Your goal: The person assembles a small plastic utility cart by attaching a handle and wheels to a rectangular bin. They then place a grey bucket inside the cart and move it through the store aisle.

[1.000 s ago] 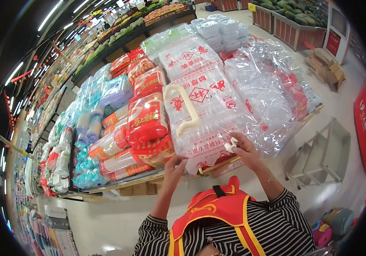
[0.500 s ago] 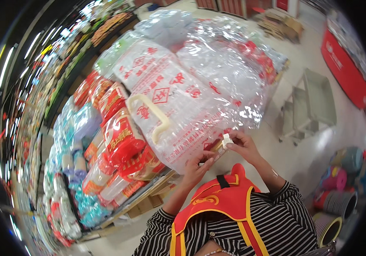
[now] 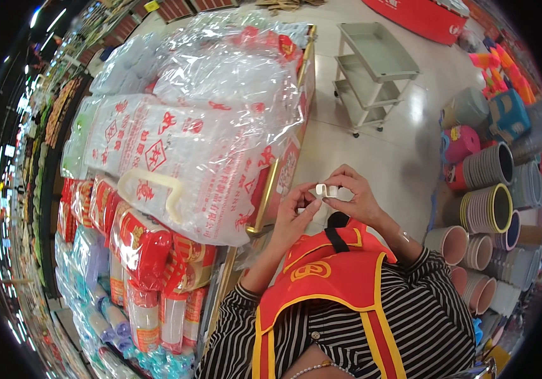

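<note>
Seen from above, a person in a striped shirt (image 3: 422,316) and a red apron with yellow edging (image 3: 321,268) brings both hands together in front of the chest. The small white piece (image 3: 326,190) is up in the air between them, just beyond the right-hand edge of a loaded tabletop (image 3: 307,57). The right hand (image 3: 358,197) has its fingers pinched around the piece, thumb below and forefinger above. The left hand (image 3: 291,218) is bent in from the other side, its fingertips meeting close at the piece's left end — whether they grip it or only touch it, I cannot tell.

The piece looks light and stiff, like hard plastic, with a smooth surface that may slip a little. Its blocky sides seem the best place to take hold, between thumb and forefinger; being so small, it leaves little room for more fingers.

To the left, on the tabletop, lie clear plastic packs with red print (image 3: 176,148), with a curved cream handle (image 3: 175,202) resting on top, and red packs (image 3: 141,243) lower down. Beyond the hands a grey trolley (image 3: 387,54) stands on the floor — stacked tubs (image 3: 488,208) are at the right.
</note>
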Action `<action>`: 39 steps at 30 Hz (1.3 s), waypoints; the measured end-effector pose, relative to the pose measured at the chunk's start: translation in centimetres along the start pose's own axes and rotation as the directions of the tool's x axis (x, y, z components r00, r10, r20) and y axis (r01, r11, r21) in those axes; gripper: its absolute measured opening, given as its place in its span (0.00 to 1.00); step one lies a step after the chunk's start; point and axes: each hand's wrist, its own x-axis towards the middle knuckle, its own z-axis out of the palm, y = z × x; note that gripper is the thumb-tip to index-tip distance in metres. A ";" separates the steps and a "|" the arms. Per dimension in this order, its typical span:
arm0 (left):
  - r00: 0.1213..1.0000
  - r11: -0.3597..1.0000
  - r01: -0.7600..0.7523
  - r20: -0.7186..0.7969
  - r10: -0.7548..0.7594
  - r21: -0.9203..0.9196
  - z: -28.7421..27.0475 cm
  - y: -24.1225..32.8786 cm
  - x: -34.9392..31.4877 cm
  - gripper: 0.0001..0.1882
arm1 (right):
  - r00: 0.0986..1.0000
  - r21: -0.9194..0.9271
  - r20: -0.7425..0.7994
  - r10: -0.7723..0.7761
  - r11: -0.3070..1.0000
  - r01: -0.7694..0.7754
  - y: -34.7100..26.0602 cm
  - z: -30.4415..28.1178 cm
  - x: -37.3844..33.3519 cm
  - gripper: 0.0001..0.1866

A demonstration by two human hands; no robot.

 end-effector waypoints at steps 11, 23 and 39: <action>0.985 0.988 0.155 0.078 -0.154 -0.015 9.7 -1.6 9.8 0.09 | 0.977 0.249 -0.003 0.212 0.947 -0.205 5.4 -11.5 -1.5 0.23; 0.987 0.993 0.097 0.119 -0.104 0.060 24.1 -1.7 23.5 0.07 | 0.957 0.523 0.015 0.290 0.813 -0.255 14.1 -28.6 0.0 0.23; 0.810 0.839 0.529 0.373 -0.453 -0.129 27.4 -4.4 38.2 0.15 | 0.919 0.610 -0.095 0.383 0.751 -0.251 20.5 -36.0 5.0 0.22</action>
